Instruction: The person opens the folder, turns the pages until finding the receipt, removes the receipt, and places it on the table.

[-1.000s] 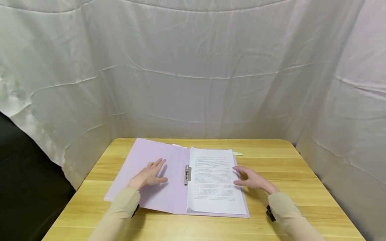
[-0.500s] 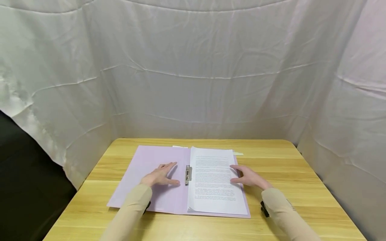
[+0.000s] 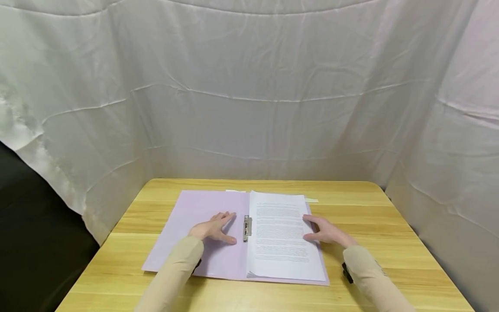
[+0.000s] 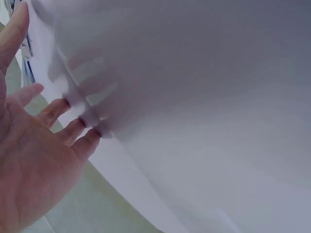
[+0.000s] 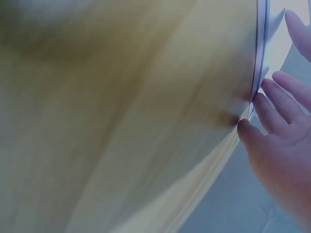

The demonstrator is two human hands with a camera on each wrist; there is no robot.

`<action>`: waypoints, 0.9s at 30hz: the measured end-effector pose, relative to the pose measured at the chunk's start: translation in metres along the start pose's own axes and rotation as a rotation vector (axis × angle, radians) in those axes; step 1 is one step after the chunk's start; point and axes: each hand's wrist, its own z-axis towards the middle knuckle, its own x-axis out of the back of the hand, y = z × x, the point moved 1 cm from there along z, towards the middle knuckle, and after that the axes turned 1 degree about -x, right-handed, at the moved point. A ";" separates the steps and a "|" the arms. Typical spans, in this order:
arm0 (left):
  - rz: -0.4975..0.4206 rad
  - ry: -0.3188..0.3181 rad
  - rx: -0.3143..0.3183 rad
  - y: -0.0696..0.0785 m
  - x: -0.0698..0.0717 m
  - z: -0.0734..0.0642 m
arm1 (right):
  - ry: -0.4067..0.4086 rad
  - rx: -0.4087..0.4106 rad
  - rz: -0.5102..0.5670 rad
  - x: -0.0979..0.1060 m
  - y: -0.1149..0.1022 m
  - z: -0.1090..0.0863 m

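Observation:
A light purple ring binder (image 3: 187,234) lies spread open on the table. Its metal clip (image 3: 246,229) sits near the spine. On the right cover rests a stack of printed paper (image 3: 280,242), its left edge beside the clip. My left hand (image 3: 213,228) is on the left cover, fingers extended; in the left wrist view the fingertips (image 4: 92,132) meet the glossy cover, which reflects them. At the right edge of the stack is my right hand (image 3: 325,230), thumb and fingers spread apart. In the right wrist view its fingertips (image 5: 257,99) are right at the binder's edge.
Wood-grain table (image 3: 390,242) extends around the binder. A pale tab (image 3: 311,200) sticks out at the binder's top right, and a white strip (image 3: 235,190) shows behind the top edge. Grey curtain (image 3: 249,108) hangs behind and at both sides.
My left hand has moved right across the cover toward the clip. The left cover, tilted at first, has come down flatter. The binder has shifted slightly right, with my right hand at its edge.

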 end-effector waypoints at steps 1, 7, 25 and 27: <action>0.011 -0.009 0.004 0.002 0.000 0.000 | 0.003 0.005 -0.011 0.001 0.001 -0.002; 0.089 -0.053 -0.006 0.015 -0.003 0.002 | 0.008 0.010 -0.056 0.006 0.008 -0.014; 0.075 0.010 -0.117 0.033 -0.015 -0.007 | 0.065 -0.028 -0.029 0.009 0.008 -0.029; 0.040 0.021 -0.174 0.036 -0.019 0.000 | 0.087 -0.018 -0.021 0.009 0.009 -0.023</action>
